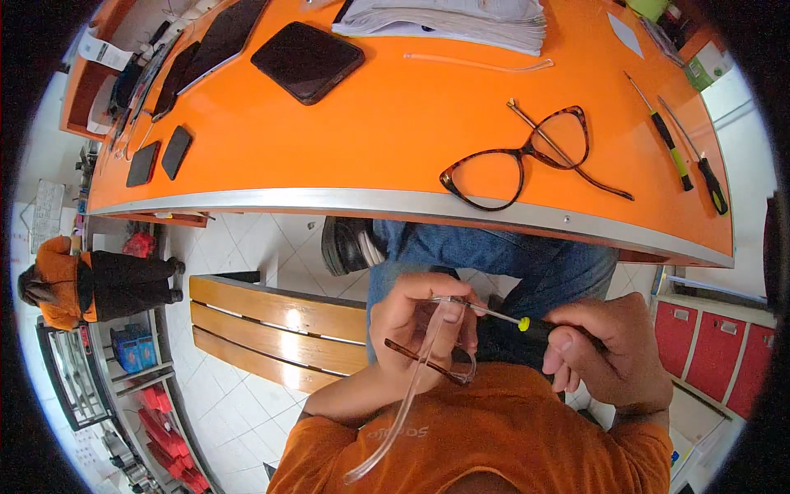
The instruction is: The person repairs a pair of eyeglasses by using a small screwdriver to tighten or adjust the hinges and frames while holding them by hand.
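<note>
My left hand (424, 321) is closed around a pair of eyeglasses, held up in front of my chest. A clear temple arm (409, 402) hangs down from it, and a brown temple arm (403, 351) crosses behind; my fingers hide most of the front. My right hand (613, 350) grips a screwdriver (524, 324) with a dark handle and yellow-green collar. Its thin shaft reaches left to the hinge area at my left fingertips; the exact contact is too small to tell. Cat-eye tortoiseshell glasses (524, 151) and a loose clear temple arm (477, 62) lie on the table.
The orange table (370, 148) has a metal front edge. Two more screwdrivers (673, 152) (706, 177) lie at its right, a black square pad (307, 62) and papers (444, 25) toward the back. A wooden bench (280, 333) stands below left; another person (74, 284) is far left.
</note>
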`<control>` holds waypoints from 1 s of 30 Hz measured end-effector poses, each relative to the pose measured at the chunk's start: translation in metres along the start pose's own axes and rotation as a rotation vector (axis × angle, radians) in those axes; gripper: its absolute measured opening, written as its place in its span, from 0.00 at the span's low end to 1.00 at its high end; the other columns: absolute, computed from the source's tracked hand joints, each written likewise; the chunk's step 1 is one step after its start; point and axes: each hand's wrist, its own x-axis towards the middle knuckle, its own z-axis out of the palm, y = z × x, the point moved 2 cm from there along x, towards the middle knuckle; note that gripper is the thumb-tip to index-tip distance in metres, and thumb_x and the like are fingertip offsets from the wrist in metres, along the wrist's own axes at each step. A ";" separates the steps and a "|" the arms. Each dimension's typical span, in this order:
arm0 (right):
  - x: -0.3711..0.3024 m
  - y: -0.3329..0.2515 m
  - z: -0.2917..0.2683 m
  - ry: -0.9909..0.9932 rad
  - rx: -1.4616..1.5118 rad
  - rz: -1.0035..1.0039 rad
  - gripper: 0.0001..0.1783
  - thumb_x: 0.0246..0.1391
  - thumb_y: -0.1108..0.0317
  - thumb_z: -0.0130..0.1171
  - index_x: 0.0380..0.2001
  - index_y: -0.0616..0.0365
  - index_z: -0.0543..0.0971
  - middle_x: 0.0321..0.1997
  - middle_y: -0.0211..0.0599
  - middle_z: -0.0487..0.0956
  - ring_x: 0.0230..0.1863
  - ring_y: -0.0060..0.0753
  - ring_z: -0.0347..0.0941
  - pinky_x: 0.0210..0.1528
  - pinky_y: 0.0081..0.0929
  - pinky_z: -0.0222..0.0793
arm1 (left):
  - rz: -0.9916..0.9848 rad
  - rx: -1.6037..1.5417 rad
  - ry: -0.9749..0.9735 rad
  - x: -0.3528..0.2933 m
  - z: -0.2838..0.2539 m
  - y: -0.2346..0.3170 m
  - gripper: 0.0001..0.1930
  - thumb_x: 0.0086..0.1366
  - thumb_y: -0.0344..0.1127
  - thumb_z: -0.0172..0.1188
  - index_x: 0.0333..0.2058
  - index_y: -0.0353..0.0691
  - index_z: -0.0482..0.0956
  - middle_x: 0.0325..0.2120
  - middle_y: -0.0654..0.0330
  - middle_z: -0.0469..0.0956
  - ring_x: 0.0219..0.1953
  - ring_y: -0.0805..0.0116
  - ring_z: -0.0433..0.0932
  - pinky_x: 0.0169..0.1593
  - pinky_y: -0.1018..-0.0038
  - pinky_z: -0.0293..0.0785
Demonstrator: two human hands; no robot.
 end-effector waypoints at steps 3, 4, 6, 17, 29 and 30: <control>0.002 0.003 0.001 -0.002 0.120 0.039 0.11 0.62 0.65 0.55 0.38 0.63 0.77 0.22 0.36 0.80 0.21 0.24 0.79 0.21 0.22 0.74 | 0.006 0.022 -0.008 0.000 0.000 -0.001 0.09 0.71 0.30 0.50 0.46 0.32 0.68 0.30 0.50 0.80 0.20 0.74 0.76 0.22 0.79 0.73; 0.002 0.005 0.002 0.017 0.142 0.022 0.11 0.62 0.66 0.55 0.38 0.63 0.77 0.23 0.37 0.80 0.21 0.23 0.79 0.21 0.22 0.74 | 0.005 0.023 -0.009 0.000 0.000 -0.001 0.09 0.71 0.30 0.50 0.46 0.32 0.68 0.30 0.50 0.80 0.20 0.74 0.76 0.22 0.79 0.73; 0.004 0.007 0.003 0.047 0.161 -0.025 0.09 0.61 0.69 0.55 0.38 0.66 0.77 0.25 0.41 0.81 0.21 0.25 0.80 0.19 0.20 0.74 | -0.006 0.015 -0.017 0.000 -0.001 -0.001 0.09 0.71 0.30 0.50 0.46 0.32 0.68 0.30 0.50 0.79 0.20 0.74 0.76 0.22 0.80 0.73; 0.009 0.001 0.003 0.128 0.117 -0.094 0.07 0.53 0.77 0.59 0.34 0.70 0.79 0.25 0.46 0.82 0.20 0.27 0.80 0.13 0.17 0.71 | -0.001 0.020 -0.017 -0.003 -0.001 -0.004 0.09 0.71 0.29 0.49 0.46 0.32 0.68 0.29 0.51 0.79 0.19 0.75 0.74 0.21 0.80 0.71; 0.009 0.000 -0.005 0.118 -0.002 -0.078 0.08 0.53 0.69 0.64 0.34 0.62 0.80 0.19 0.34 0.79 0.17 0.23 0.78 0.21 0.18 0.71 | 0.018 0.004 -0.044 -0.003 -0.002 -0.004 0.08 0.71 0.28 0.48 0.45 0.30 0.69 0.30 0.52 0.79 0.19 0.77 0.74 0.22 0.81 0.70; 0.009 0.000 -0.005 0.136 -0.010 -0.109 0.08 0.53 0.69 0.64 0.34 0.61 0.80 0.19 0.34 0.79 0.17 0.23 0.78 0.21 0.18 0.71 | 0.017 0.004 -0.054 -0.003 -0.002 -0.006 0.08 0.71 0.27 0.48 0.45 0.30 0.69 0.30 0.52 0.79 0.19 0.77 0.73 0.22 0.81 0.70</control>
